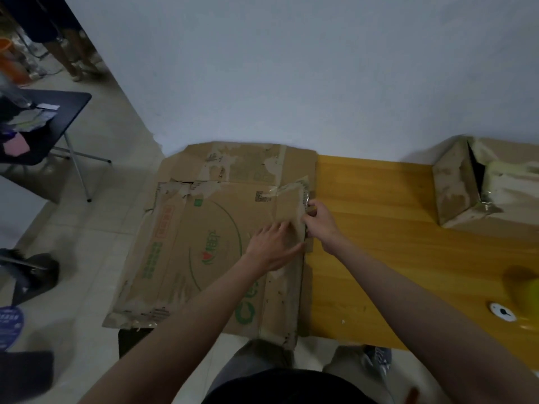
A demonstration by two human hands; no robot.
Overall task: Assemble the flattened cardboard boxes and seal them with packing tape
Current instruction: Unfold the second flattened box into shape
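Against a pale wall, a yellow wooden table (393, 243) carries the flattened cardboard box (204, 243) at its left end. It is pressed flat by the open-fingered left hand (272, 243), apparently for steadying, while its right edge is pinched by the right hand (319, 218).

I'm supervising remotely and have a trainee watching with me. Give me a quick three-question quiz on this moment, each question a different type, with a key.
1. True or false: the flattened box on the wooden table is already standing assembled.
2. Which hand lies flat on the cardboard? A) left hand B) right hand
3. Fill in: the right hand's grip is at the flattened box's ____ edge (left or right in the picture).

Key: 1 false; 2 A; 3 right.
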